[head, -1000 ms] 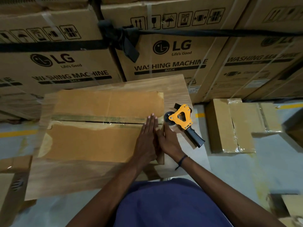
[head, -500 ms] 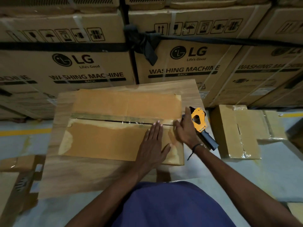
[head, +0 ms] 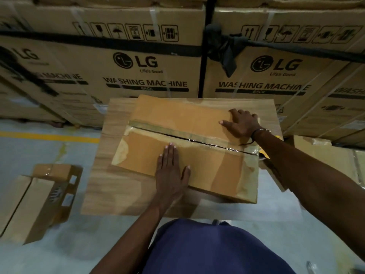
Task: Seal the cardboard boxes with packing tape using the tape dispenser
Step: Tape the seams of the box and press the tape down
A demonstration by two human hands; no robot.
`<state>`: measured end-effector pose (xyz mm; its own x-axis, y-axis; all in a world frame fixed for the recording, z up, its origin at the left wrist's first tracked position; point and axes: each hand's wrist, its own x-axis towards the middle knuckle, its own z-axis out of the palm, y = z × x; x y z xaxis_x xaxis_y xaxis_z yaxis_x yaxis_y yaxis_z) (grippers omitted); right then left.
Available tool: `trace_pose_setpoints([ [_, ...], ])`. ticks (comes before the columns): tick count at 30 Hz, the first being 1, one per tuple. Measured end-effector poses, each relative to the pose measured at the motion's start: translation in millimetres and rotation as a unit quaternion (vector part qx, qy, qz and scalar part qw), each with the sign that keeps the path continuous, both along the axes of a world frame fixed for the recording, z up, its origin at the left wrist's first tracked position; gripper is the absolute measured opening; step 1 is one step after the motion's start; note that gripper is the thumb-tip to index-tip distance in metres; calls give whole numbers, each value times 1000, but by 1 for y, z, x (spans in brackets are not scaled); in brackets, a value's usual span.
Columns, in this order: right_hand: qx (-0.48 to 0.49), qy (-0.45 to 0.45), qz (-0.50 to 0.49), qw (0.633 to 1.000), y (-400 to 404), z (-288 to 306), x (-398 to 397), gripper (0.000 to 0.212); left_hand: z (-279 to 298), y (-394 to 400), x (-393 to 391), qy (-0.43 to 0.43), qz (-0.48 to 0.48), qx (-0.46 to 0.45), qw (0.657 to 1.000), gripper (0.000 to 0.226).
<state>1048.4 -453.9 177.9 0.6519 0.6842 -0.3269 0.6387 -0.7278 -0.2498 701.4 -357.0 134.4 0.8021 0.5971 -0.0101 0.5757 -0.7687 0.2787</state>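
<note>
Cardboard, tan and flat, fills the middle of the scene: a shallow rectangular carton (head: 177, 153) lies on a pale wood-grain tabletop (head: 118, 184), its two top flaps meeting at a centre seam (head: 197, 138) covered by a strip of clear packing tape.

The risk from here appears to lie at the seam's end below the right hand (head: 242, 123), where a dark gap shows between the flaps and the tape looks wrinkled. If the flaps spring apart, or pressure is uneven, the tape could lift or crease and leave the carton poorly sealed. The carton's near right corner also overhangs the tabletop's edge, so a hard push there might tip or slide it.

The left hand (head: 171, 171) lies flat on the near flap, fingers straight and together, thumb spread, pressing down just short of the seam. The right hand rests on the far flap beyond the seam, fingers extended and slightly splayed, holding nothing.

Only yellow slivers of what is probably the tape dispenser (head: 263, 154) show beneath the right forearm, beside the carton's right end; neither hand touches it.
</note>
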Motion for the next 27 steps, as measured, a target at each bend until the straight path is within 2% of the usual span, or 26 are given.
trace_pose_setpoints([
  [3,25,-7,-44,999,-21,-2,-15,86,-1,29,1,-7,-54,9,998,82],
  [7,40,-20,-124,991,-64,-12,-45,79,-2,81,17,27,-169,42,984,79],
  [10,43,-26,-185,981,-89,-18,-69,79,-2,114,42,48,-211,65,974,76],
  [13,42,-17,-244,969,-100,-21,-94,75,-2,139,68,67,-186,65,978,76],
  [15,58,-37,-265,962,-106,-24,-111,73,-1,140,78,66,-131,35,989,77],
  [18,85,-61,-249,963,-112,-26,-131,76,-1,104,77,9,-13,-32,999,74],
  [20,91,-63,-221,969,-114,-29,-140,70,0,61,65,-21,53,-53,997,75],
  [22,100,-77,-200,972,-115,-32,-144,69,0,23,51,-18,54,-45,997,77],
  [24,115,-81,-203,969,-114,-34,-145,70,1,4,45,-9,11,-33,999,77],
  [27,131,-68,-221,964,-105,-31,-140,72,0,16,58,0,-19,-17,1000,77],
])
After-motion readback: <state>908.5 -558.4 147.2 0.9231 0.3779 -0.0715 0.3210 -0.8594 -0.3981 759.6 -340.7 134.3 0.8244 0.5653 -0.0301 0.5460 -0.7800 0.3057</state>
